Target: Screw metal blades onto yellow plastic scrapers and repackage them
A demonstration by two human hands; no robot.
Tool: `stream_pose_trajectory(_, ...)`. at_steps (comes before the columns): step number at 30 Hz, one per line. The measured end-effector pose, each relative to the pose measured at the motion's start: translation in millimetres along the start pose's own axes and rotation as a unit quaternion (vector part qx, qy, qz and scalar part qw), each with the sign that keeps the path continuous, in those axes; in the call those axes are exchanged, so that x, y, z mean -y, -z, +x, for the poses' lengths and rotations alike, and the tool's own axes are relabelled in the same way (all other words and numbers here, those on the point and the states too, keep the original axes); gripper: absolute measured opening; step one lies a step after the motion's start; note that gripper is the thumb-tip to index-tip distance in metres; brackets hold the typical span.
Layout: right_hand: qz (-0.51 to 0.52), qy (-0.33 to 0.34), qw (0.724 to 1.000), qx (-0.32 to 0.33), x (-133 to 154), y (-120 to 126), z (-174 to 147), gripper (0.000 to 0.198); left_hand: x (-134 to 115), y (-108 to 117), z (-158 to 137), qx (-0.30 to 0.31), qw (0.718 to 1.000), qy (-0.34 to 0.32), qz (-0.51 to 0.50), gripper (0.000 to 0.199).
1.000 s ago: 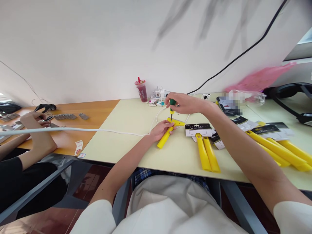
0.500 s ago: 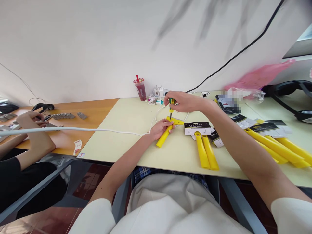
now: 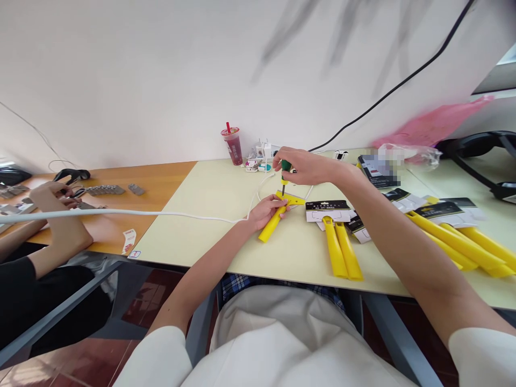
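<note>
Yellow scraper flat on the pale table, near its middle, pinned under left hand, fingers curled over the handle. Green screwdriver upright, tip apparently on the scraper's head, gripped by right hand. Packaged scrapers just right; red drink cup behind

I count one loose yellow scraper mid-table and one green-handled screwdriver over it. Two carded scrapers lie side by side just right of it, and a pile at the table's right edge; can't count that one, they overlap. One red drink cup at the far edge. One white cable across both tables.
</note>
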State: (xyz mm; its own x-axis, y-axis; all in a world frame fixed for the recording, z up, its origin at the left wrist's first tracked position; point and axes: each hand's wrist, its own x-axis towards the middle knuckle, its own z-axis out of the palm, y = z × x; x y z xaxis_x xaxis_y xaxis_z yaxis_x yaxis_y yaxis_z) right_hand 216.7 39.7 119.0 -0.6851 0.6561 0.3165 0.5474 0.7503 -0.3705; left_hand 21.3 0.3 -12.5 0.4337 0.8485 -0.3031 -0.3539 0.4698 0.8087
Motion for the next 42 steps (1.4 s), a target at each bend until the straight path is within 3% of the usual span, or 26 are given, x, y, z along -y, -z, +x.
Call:
stream_pose_trajectory(4,0.002,-0.003,1.0,-0.002,1.7,0.6,2.3,0.018,0.1,-0.2,-1.0,0.008,1.0,-0.008,0.002,0.044)
stream_pose_trajectory(9,-0.044,-0.035,0.998,-0.014,1.6,-0.8,3.0,0.022,0.8,-0.2,-1.5,0.012,1.0,0.0,0.001,0.041)
stream_pose_trajectory(17,0.006,-0.003,1.0,-0.007,-1.6,1.9,1.0,0.015,0.8,1.2,-0.5,0.011,1.0,-0.009,0.003,0.044)
stream_pose_trajectory(27,0.028,-0.014,0.999,0.02,0.5,1.0,-0.3,0.023,-0.5,-0.9,-1.5,0.002,1.0,-0.004,0.001,0.044)
stream_pose_trajectory(34,-0.002,-0.047,0.999,0.003,5.0,0.1,1.3,0.021,0.2,0.0,-1.5,0.006,1.0,-0.004,0.005,0.043)
stream_pose_trajectory(38,0.023,-0.036,0.999,0.03,2.6,1.0,-0.8,0.027,-0.3,0.1,-1.1,0.004,1.0,-0.003,0.0,0.044)
stream_pose_trajectory(42,0.01,-0.024,1.0,0.0,-0.7,-0.2,2.0,0.024,-0.8,0.8,-1.1,0.014,1.0,-0.006,0.0,0.043)
